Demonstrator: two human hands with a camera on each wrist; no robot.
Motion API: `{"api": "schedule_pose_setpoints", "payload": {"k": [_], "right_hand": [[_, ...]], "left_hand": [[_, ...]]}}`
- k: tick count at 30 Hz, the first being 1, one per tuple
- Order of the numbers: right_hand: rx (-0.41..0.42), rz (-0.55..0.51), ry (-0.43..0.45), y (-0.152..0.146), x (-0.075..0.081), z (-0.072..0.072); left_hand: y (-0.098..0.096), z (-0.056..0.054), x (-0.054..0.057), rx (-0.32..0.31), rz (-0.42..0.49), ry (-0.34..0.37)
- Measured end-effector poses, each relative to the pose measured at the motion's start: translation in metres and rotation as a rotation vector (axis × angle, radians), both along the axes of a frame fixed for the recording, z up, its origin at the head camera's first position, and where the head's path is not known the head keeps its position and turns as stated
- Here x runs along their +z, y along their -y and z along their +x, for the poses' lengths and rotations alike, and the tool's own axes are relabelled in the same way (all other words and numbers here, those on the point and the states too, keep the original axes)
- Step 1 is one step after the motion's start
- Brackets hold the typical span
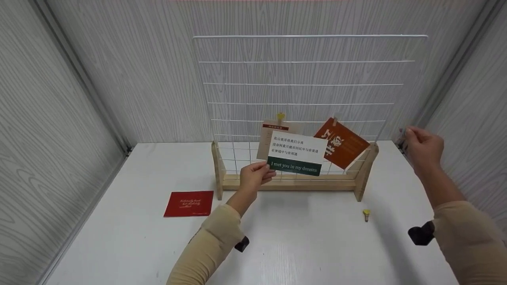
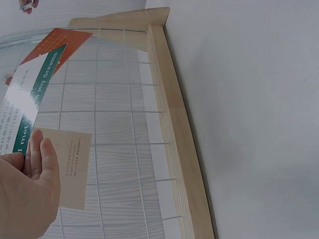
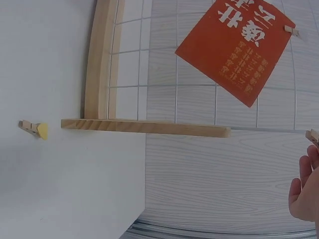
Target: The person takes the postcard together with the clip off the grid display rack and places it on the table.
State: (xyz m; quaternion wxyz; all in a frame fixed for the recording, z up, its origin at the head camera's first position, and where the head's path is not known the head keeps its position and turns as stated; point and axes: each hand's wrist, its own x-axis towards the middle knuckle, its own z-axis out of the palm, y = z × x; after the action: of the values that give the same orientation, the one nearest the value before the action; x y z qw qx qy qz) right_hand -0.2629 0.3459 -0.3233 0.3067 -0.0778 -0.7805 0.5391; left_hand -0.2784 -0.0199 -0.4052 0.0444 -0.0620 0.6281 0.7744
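My left hand [image 1: 252, 177] pinches the lower left corner of a white card with a green band [image 1: 298, 149], held up in front of the wire grid rack [image 1: 291, 104]. Raised to the right of the rack, my right hand [image 1: 425, 149] pinches a small wooden clothespin [image 3: 312, 136], seen best in the right wrist view. Behind the white card, a beige card [image 1: 266, 143] hangs from the grid by a yellow-topped clothespin [image 1: 281, 116]. An orange-red card [image 1: 345, 143] hangs tilted to its right, under another clothespin [image 3: 291, 31]; the white card overlaps both.
The rack stands on a wooden base [image 1: 288, 185] at the back of the white table [image 1: 301, 241]. A red card [image 1: 189, 204] lies flat left of the base. Another yellow-topped clothespin [image 1: 366, 215] lies in front of its right foot. Grey wood-grain panels [image 1: 158, 79] enclose the table.
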Motion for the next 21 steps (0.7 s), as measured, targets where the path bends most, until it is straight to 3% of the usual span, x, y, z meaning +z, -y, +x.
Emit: {"api": "schedule_pose_setpoints", "payload": {"k": [7, 13, 21], "right_hand": [[0.032, -0.062, 0.008, -0.004, -0.004, 0.002], [0.007, -0.053, 0.004, -0.004, -0.009, 0.005], [-0.008, -0.064, 0.062, -0.009, -0.019, 0.006]], "left_hand": [[0.008, 0.001, -0.007, 0.014, 0.018, -0.013], [0.015, 0.002, -0.011, 0.034, 0.011, 0.013], [0.024, 0.002, -0.015, 0.042, -0.012, 0.04]]}}
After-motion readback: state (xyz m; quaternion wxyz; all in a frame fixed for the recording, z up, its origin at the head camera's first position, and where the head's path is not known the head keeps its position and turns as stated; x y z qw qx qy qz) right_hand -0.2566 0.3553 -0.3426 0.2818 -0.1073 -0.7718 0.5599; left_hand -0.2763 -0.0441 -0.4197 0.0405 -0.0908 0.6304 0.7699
